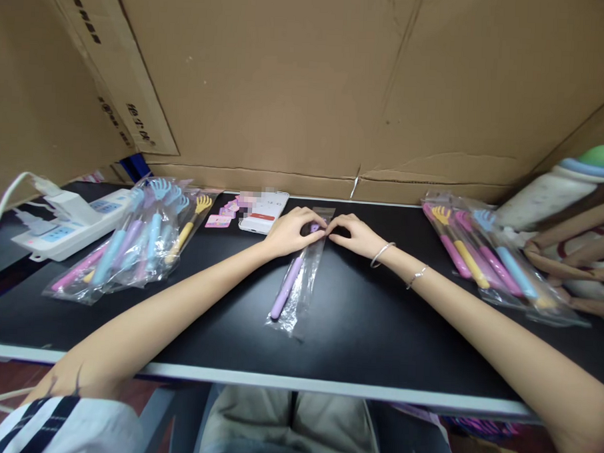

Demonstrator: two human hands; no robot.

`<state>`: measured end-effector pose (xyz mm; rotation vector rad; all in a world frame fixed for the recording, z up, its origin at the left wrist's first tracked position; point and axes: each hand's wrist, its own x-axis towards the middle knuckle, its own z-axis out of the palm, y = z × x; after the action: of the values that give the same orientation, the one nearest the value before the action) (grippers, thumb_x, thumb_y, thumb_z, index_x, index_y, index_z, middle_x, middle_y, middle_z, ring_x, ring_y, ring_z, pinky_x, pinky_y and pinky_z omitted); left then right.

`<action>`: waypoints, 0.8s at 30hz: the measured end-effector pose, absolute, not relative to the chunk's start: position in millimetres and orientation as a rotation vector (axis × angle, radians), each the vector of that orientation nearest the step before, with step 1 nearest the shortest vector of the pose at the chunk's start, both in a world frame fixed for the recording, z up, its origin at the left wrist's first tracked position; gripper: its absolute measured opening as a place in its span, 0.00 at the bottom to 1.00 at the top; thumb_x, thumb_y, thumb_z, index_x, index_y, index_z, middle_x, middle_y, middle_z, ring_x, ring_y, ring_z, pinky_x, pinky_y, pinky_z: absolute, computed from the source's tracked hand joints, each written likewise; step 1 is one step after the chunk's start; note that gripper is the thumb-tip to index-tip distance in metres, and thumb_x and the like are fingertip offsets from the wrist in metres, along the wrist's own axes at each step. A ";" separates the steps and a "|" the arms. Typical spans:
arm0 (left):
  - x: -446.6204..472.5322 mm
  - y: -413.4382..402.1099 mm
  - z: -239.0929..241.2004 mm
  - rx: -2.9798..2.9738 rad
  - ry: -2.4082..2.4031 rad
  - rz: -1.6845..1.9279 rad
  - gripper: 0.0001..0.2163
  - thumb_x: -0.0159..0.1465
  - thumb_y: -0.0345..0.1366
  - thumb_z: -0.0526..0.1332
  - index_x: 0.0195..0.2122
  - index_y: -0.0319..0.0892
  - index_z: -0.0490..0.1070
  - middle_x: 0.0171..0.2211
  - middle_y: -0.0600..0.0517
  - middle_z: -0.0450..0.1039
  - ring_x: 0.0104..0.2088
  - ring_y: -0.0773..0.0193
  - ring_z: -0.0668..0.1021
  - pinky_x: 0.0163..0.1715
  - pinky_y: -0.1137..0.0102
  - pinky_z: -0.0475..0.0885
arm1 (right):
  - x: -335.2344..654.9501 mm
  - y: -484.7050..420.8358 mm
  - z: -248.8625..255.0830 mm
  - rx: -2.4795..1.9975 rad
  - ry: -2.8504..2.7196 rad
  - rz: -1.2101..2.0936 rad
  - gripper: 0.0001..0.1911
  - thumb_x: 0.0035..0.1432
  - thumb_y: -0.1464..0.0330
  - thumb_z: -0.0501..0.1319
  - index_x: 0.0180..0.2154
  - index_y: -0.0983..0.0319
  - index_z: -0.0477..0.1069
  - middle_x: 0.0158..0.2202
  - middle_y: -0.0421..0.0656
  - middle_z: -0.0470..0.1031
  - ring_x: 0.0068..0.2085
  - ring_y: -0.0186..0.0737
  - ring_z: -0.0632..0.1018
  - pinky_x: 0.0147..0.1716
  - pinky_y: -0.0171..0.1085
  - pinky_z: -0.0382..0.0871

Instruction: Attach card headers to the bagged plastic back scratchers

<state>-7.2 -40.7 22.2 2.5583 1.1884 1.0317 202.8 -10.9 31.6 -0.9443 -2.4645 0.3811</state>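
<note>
A purple back scratcher (285, 289) lies in a clear plastic bag (304, 287) in the middle of the black table (368, 323). My left hand (294, 229) and my right hand (354, 234) meet at the bag's far end, fingers pinched on the plastic near its opening. Both hands are closed on the bag. Bracelets circle my right wrist.
A heap of bagged scratchers (136, 239) lies at the left, another heap (485, 258) at the right. A white power strip (66, 226) with cables sits far left. A phone (263, 211) and small pink cards (222, 213) lie behind my hands. Cardboard walls (308, 86) close the back. A bottle (558, 191) lies right.
</note>
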 end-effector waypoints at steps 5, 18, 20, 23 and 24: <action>-2.6 -50.7 29.7 2.780 1.226 0.905 0.12 0.65 0.40 0.54 0.40 0.46 0.77 0.42 0.50 0.75 0.43 0.59 0.73 0.47 0.62 0.67 | 216.1 4.2 27.5 -1.108 -2.379 0.278 0.08 0.54 0.69 0.57 0.34 0.61 0.74 0.39 0.45 0.78 0.43 0.47 0.74 0.50 0.50 0.63; 1.4 -61.8 33.9 2.742 1.205 0.900 0.13 0.66 0.37 0.51 0.43 0.48 0.75 0.42 0.53 0.76 0.43 0.62 0.74 0.43 0.67 0.70 | 202.4 -11.6 25.7 -1.001 -2.355 0.322 0.10 0.57 0.66 0.57 0.39 0.60 0.74 0.41 0.47 0.77 0.44 0.47 0.74 0.49 0.49 0.64; -2.0 -56.7 30.9 2.664 1.331 0.927 0.12 0.64 0.37 0.54 0.45 0.46 0.73 0.44 0.51 0.75 0.46 0.59 0.73 0.44 0.65 0.70 | 201.8 -12.5 24.0 -1.002 -2.350 0.314 0.10 0.57 0.65 0.57 0.38 0.60 0.73 0.40 0.47 0.77 0.44 0.47 0.73 0.49 0.50 0.64; -6.6 -48.6 24.8 2.523 1.479 0.876 0.16 0.64 0.42 0.54 0.51 0.44 0.69 0.50 0.49 0.73 0.50 0.55 0.72 0.49 0.60 0.70 | 201.9 -12.8 21.5 -1.025 -2.306 0.321 0.11 0.58 0.64 0.57 0.41 0.60 0.73 0.43 0.47 0.76 0.47 0.48 0.71 0.51 0.50 0.64; -7.5 -46.5 22.9 2.497 1.489 0.837 0.18 0.64 0.44 0.54 0.53 0.43 0.67 0.52 0.48 0.72 0.52 0.54 0.71 0.50 0.58 0.69 | 202.0 -12.8 21.0 -1.037 -2.288 0.330 0.12 0.58 0.64 0.57 0.43 0.60 0.72 0.45 0.47 0.76 0.48 0.48 0.71 0.52 0.51 0.63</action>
<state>-7.5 -46.5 22.9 2.4967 1.4889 0.8371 202.0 -12.8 21.0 -1.0366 -2.2882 0.3301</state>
